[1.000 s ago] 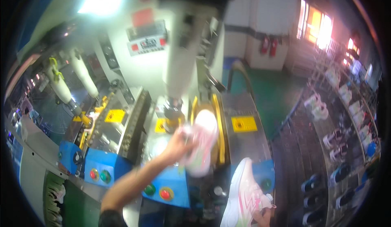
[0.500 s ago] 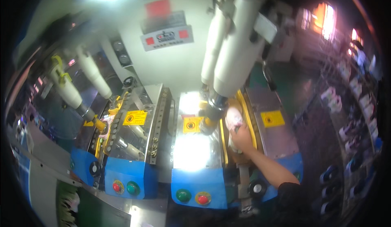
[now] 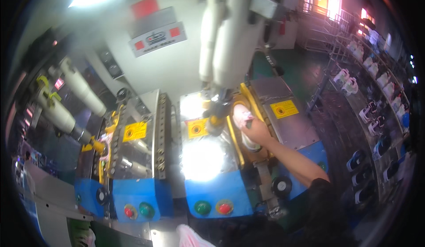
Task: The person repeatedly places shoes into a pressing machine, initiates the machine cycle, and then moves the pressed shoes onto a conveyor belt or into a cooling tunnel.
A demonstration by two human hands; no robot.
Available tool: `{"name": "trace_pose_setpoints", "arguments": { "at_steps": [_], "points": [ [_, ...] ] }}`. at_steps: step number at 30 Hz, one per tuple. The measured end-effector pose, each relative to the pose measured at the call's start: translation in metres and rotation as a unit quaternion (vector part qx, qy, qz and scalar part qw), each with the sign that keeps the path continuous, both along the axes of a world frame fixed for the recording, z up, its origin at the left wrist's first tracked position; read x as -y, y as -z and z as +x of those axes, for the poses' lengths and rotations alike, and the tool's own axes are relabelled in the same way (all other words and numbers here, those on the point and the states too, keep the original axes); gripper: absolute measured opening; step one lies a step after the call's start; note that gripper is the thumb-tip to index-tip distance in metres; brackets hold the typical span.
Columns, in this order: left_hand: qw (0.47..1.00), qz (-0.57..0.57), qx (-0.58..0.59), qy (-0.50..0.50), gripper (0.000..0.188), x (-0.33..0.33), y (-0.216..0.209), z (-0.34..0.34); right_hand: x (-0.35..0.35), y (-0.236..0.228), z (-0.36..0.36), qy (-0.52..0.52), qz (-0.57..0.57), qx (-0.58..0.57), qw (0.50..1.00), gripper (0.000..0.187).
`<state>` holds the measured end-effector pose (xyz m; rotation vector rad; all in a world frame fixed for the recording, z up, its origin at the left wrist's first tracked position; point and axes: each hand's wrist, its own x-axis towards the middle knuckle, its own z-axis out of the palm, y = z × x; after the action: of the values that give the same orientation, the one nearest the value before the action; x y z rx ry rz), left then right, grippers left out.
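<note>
My right hand (image 3: 256, 132) is closed on a white and pink shoe (image 3: 242, 115), with its fingers over the shoe's upper. The shoe lies between the yellow-edged pads (image 3: 235, 141) of the right-hand press station. Beside it on the left is a thick press rod with a dark and yellow end (image 3: 216, 121). At the lower edge a pale pink and white piece (image 3: 191, 237), perhaps another shoe, comes partly into view; what holds it is hidden. My left hand does not show.
Another shoe (image 3: 105, 146) sits in the left station under a yellow-tipped rod (image 3: 98, 146). Blue front panels carry green (image 3: 202, 208) and red buttons (image 3: 225, 207). A white press column (image 3: 233, 48) rises behind. Racks of shoes (image 3: 376, 114) stand at the right.
The whole view has shifted, so the machine sits further left. The pale pink and white piece has come in at the lower edge. My right hand stays on the shoe.
</note>
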<state>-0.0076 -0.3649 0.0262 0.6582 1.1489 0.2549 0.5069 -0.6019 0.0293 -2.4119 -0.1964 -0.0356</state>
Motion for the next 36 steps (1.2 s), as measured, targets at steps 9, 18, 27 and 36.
{"name": "trace_pose_setpoints", "arguments": {
  "at_steps": [9,18,27,36],
  "points": [
    [0.993,-0.035,0.000,0.113,0.041,-0.029,0.048,-0.023,-0.176,-0.044,-0.235,-0.328,0.063,0.220,0.917,0.052],
    [0.990,0.083,-0.090,-0.062,0.034,0.011,0.022,-0.107,-0.190,-0.048,-0.322,-0.476,0.286,0.024,0.832,0.031],
    [0.847,0.490,-0.189,-0.081,0.051,-0.028,-0.021,-0.154,-0.183,-0.302,-0.441,-0.787,0.407,0.145,0.441,0.038],
    [0.903,0.393,-0.143,-0.100,0.087,-0.094,0.111,-0.232,-0.236,-0.303,-0.571,-0.773,0.478,0.219,0.356,0.026]
  ]
}}
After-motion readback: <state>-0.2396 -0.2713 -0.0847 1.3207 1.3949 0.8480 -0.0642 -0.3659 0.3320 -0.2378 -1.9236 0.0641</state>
